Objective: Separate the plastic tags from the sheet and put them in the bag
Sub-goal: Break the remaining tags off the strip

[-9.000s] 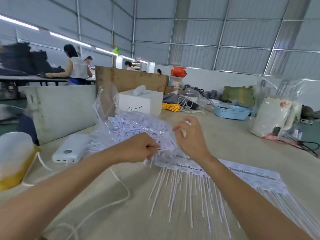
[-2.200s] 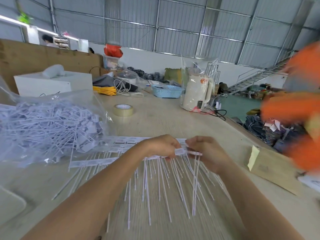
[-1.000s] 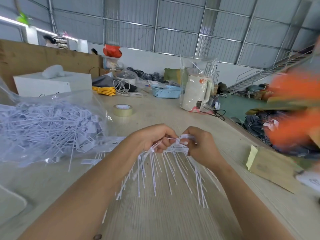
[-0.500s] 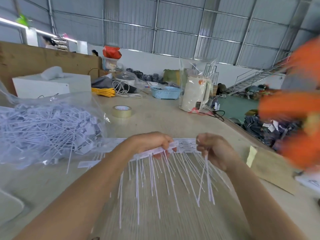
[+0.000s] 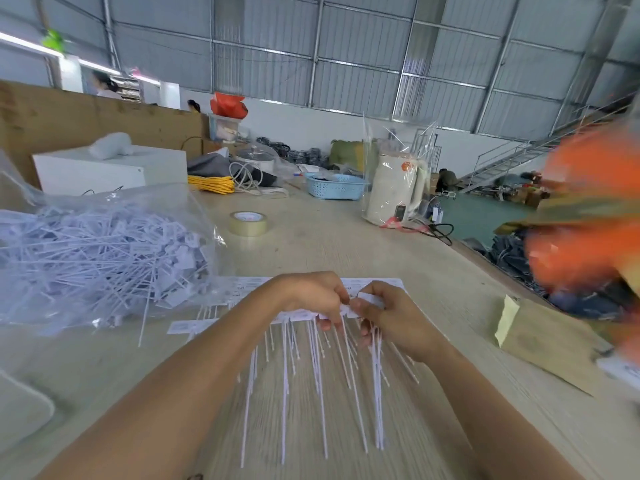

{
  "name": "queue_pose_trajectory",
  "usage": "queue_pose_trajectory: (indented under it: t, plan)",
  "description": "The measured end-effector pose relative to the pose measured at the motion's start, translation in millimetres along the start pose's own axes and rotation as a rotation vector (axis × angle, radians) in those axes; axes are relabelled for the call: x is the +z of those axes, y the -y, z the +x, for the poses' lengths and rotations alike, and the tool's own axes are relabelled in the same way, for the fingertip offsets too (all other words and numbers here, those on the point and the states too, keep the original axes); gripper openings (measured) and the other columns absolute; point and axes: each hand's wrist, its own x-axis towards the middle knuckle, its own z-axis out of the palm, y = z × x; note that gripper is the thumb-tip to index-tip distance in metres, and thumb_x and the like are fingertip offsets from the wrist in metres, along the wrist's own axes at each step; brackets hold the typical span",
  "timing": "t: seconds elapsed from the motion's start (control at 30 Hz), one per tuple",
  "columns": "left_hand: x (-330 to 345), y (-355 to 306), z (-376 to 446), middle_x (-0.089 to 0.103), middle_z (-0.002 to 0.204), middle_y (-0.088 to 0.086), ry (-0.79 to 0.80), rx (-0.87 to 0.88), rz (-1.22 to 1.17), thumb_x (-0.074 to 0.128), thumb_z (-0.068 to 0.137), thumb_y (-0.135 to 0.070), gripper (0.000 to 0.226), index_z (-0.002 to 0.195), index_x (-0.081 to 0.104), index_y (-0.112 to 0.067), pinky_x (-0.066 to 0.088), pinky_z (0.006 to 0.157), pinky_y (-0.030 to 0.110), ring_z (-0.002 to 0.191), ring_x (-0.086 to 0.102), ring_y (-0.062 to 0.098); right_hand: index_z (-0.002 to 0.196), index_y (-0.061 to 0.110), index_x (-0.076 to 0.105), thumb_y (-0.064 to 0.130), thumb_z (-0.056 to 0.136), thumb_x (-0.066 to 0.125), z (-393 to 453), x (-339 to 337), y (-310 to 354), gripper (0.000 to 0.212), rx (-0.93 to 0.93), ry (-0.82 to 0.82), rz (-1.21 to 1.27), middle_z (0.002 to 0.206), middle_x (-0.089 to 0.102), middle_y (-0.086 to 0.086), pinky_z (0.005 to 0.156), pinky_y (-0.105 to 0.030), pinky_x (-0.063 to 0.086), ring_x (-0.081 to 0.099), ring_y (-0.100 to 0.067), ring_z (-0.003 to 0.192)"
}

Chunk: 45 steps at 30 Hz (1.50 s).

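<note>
A sheet of white plastic tags (image 5: pixel 298 315) is lifted a little above the wooden table, its long thin tails hanging towards me. My left hand (image 5: pixel 311 299) grips the sheet's top strip. My right hand (image 5: pixel 388 317) pinches a tag head at the strip's right end and holds a few loose tails under its fingers. More tag sheets (image 5: pixel 249 284) lie flat on the table behind my hands. A clear plastic bag (image 5: pixel 100 254) full of separated tags lies at the left.
A roll of tape (image 5: pixel 248 223) sits past the bag. Farther back stand a blue basket (image 5: pixel 336 187), a wrapped white kettle (image 5: pixel 394 188) and a white box (image 5: pixel 107 168). A brown envelope (image 5: pixel 543 341) lies at right, by a blurred person in orange (image 5: pixel 588 230).
My two hands have come together again at the strip's right end after pulling apart half a second ago. The person in orange has shifted at the right.
</note>
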Motion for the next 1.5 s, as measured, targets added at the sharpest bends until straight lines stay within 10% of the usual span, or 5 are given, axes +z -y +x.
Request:
queue_pose_trajectory:
  t: [0.27,0.97,1.2,1.37,1.5]
  plan:
    - [-3.2,7.2,-0.3,0.062,0.060,-0.003,0.050,-0.069,-0.081,0.063,0.084,-0.010,0.018,0.066,0.063,-0.009,0.042,0.065,0.020,0.059,0.055,0.008,0.085,0.007,0.062,0.014,0.088,0.065,3.9,-3.9,-7.0,0.008,-0.016,0.046,-0.026,0.055,0.061,0.000,0.053,-0.023,0.050,0.060,-0.015,0.050]
    - [-10.9,21.7,-0.1,0.034,0.041,-0.005,0.233,-0.206,-0.605,0.045,0.092,-0.012,0.024,0.068,0.050,-0.008,0.023,0.040,0.016,0.033,0.027,0.004,0.077,0.011,0.054,-0.004,0.081,0.063,5.8,-11.5,2.4,0.018,-0.236,-0.210,-0.539,0.069,0.049,0.003,0.052,-0.010,0.034,0.047,-0.001,0.058]
    - [-12.9,23.5,-3.9,0.057,0.064,-0.002,0.191,-0.089,-0.617,0.044,0.095,-0.012,0.015,0.085,0.055,-0.010,0.035,0.049,0.018,0.048,0.050,0.006,0.074,-0.004,0.055,-0.007,0.089,0.051,8.4,-60.6,-1.5,0.016,0.156,-0.351,0.638,0.062,0.048,-0.009,0.036,-0.016,0.037,0.045,-0.011,0.047]
    - [-8.3,24.7,-1.0,0.050,0.134,0.022,0.138,-0.142,-0.550,0.035,0.097,-0.009,0.042,0.135,0.041,0.007,0.048,0.068,0.024,0.085,0.058,0.022,0.080,-0.002,0.063,-0.002,0.089,0.056,12.1,-39.8,-7.4,0.011,0.195,-0.145,0.430,0.055,0.056,-0.006,0.041,-0.019,0.042,0.048,-0.011,0.045]
    - [-13.5,20.1,-8.7,0.053,0.116,0.011,0.210,-0.091,-0.424,0.025,0.088,0.009,0.048,0.129,0.046,-0.001,0.046,0.061,0.023,0.080,0.055,0.016,0.080,-0.002,0.063,-0.001,0.088,0.058,11.5,-45.0,-6.5,0.010,0.197,-0.220,0.470,0.065,0.061,-0.011,0.045,-0.020,0.047,0.055,-0.015,0.051]
